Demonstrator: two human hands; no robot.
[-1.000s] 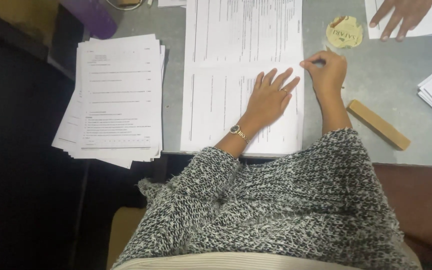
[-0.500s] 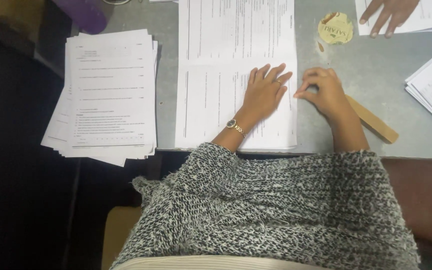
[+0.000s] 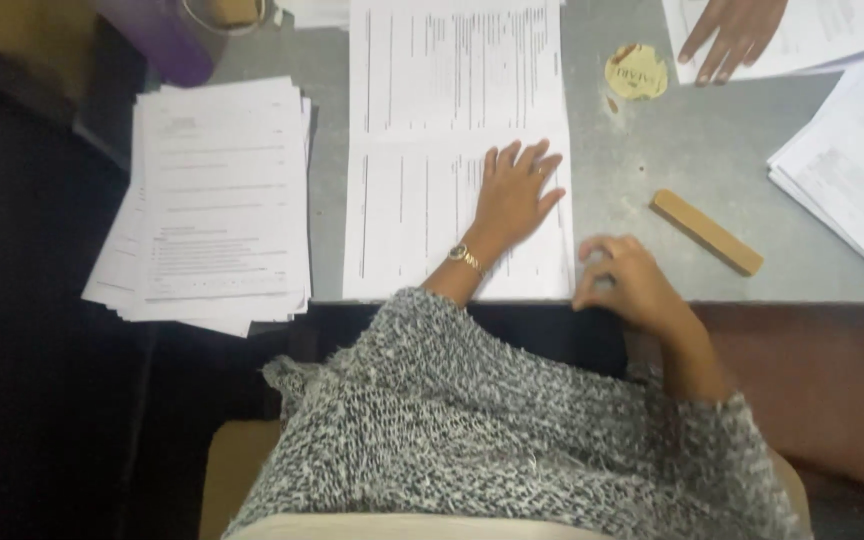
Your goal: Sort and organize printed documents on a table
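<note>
Three hands show: the person's two and one co-worker's hand (image 3: 730, 35) at far right. There is one flat tan wooden block (image 3: 706, 232), one round yellow sticker (image 3: 636, 71), one purple cup (image 3: 157, 38), and one loose stack of white printed sheets (image 3: 214, 200) at left.

Dim, soft blur, dark left edge

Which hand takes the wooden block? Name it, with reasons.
Right. The right hand sits nearest the wooden block; the left hand lies flat on the printed sheet, farther off.
</note>
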